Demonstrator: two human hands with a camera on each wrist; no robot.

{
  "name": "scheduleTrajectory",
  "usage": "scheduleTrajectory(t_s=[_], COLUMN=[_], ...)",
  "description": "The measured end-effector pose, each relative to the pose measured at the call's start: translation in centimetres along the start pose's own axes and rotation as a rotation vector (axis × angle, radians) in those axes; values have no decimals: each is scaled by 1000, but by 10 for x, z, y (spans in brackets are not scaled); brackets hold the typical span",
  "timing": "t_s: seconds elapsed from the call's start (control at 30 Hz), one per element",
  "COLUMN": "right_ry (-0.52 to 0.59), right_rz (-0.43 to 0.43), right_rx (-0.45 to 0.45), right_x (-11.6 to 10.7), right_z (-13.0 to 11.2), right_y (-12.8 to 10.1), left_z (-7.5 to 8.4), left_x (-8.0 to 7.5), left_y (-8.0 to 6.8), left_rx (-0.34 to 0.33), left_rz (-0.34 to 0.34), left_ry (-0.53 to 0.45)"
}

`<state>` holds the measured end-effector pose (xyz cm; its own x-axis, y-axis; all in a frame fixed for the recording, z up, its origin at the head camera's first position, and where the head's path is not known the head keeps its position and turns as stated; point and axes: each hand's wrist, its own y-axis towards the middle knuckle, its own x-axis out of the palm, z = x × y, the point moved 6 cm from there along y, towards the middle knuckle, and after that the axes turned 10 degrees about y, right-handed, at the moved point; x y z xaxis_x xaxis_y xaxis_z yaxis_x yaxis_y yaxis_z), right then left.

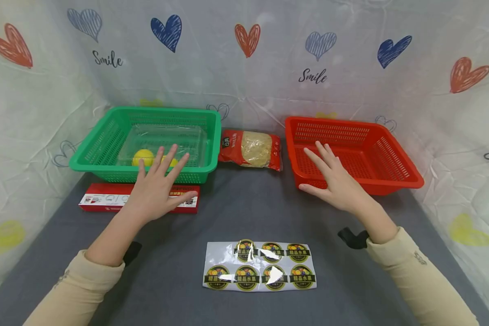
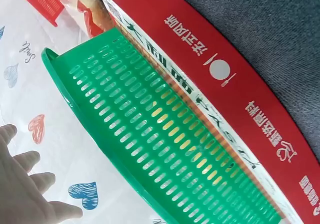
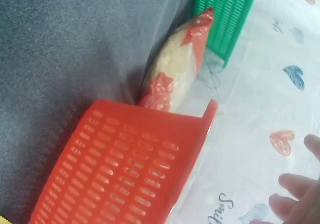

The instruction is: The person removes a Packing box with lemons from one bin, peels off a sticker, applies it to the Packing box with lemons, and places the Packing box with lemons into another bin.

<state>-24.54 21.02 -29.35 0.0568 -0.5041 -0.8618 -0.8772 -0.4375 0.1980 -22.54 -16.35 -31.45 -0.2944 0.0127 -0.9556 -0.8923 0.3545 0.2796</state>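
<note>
While both hands are hovering spread and holding nothing, left hand (image 1: 156, 183) is reaching over red box (image 1: 106, 203) toward green basket (image 1: 106, 149), right hand (image 1: 334, 181) nearing red basket (image 1: 391, 158).

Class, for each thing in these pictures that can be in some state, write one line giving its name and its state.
left hand: open, fingers spread, holding nothing
right hand: open, fingers straight, holding nothing
green basket: upright, holds a clear tray and a yellow fruit
red basket: upright, empty
red box: closed, lying flat
food packet: sealed, lying flat
sticker sheet: flat, stickers unpeeled
</note>
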Motion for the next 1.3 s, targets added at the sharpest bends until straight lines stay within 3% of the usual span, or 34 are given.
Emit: scheduleTrajectory(t_s=[0.17, 0.73, 1.3], right_ry=[19, 79, 130], right_rz=[-2, -19, -29], right_rx=[19, -40, -92], right_x=[2, 9, 25], right_z=[-1, -16, -33], right_y=[6, 24, 48], left_z=[-4, -10, -18], left_x=[2, 3, 12], left_y=[-3, -11, -26], left_rx=[-12, -65, -164], left_rz=[20, 68, 174], left_ry=[-11, -101, -234])
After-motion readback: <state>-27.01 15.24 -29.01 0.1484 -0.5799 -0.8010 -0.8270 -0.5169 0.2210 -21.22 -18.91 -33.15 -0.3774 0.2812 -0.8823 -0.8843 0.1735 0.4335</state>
